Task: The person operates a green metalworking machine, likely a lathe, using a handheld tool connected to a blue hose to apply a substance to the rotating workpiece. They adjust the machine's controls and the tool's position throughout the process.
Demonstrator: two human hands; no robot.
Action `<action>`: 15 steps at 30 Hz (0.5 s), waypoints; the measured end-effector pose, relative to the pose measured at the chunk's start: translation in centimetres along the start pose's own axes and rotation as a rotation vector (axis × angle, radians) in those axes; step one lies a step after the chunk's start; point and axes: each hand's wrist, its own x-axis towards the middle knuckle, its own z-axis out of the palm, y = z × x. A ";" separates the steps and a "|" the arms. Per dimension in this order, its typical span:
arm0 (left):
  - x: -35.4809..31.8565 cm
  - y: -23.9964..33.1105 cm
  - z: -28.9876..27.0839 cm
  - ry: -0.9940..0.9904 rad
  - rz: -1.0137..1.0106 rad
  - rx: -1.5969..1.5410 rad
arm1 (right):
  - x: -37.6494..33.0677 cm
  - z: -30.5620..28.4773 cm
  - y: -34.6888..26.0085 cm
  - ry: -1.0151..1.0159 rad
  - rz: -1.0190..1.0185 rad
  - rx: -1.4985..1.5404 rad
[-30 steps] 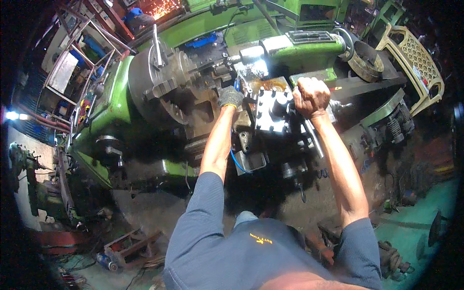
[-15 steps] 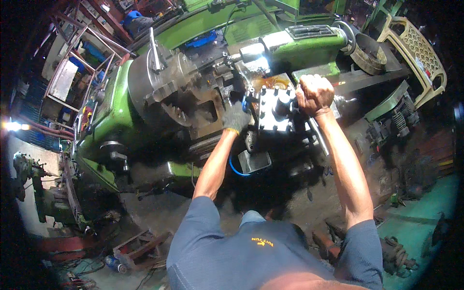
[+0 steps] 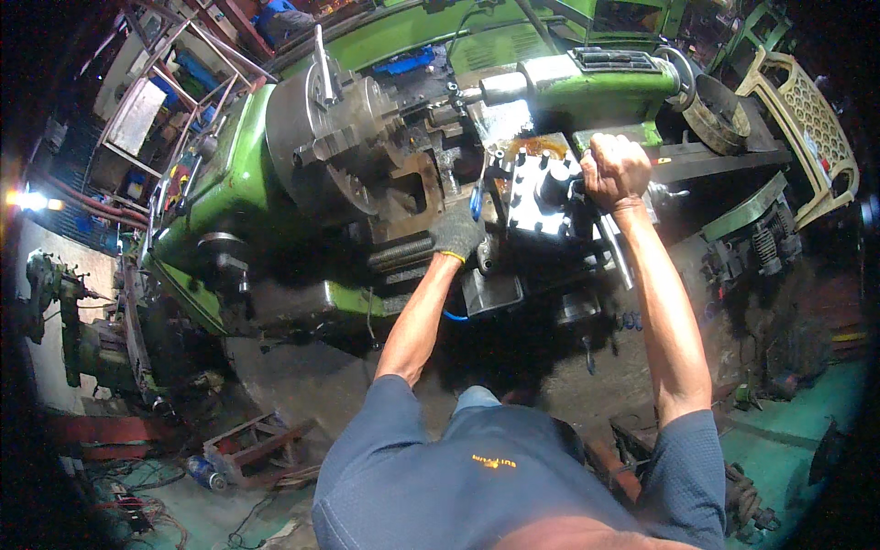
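My left hand [image 3: 459, 232], in a grey knit glove, is closed around a slim blue-handled tool [image 3: 477, 202] whose thin end points away from me. It is over the lathe's carriage, between the big chuck [image 3: 321, 142] and the square tool post [image 3: 532, 215]. Several bolts stand up around the tool post's bright top. To its right, my bare right hand [image 3: 618, 172] is closed in a fist round the tool post's handle [image 3: 578, 186]; the fingers hide most of the grip. A bare metal lever [image 3: 618, 257] slopes down beneath that wrist.
The green tailstock [image 3: 614, 92] with its handwheel [image 3: 678, 78] stands beyond my right hand. A round metal pan [image 3: 720, 115] and a beige plastic chair [image 3: 807, 128] are at the far right. A metal frame rack [image 3: 137, 133] is at the left; red steel pieces [image 3: 261, 445] lie on the floor.
The view has shifted, so the lathe appears farther right and slightly higher. More of the blue-handled tool shows in my left hand. My right hand stays on the handle.
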 end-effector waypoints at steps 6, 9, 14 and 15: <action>4.2 -1.0 -0.1 0.045 -0.113 0.066 | 0.2 -0.2 -0.4 0.010 -0.017 -0.004; 4.3 -1.3 0.2 0.051 -0.117 0.061 | 0.1 -0.2 -0.5 0.015 -0.012 0.004; 0.4 -1.1 0.7 0.047 0.016 0.008 | 0.1 -0.2 -0.1 0.011 -0.011 -0.017; -1.3 -0.5 0.2 -0.030 -0.015 0.092 | 0.0 -0.2 0.0 0.016 -0.012 -0.027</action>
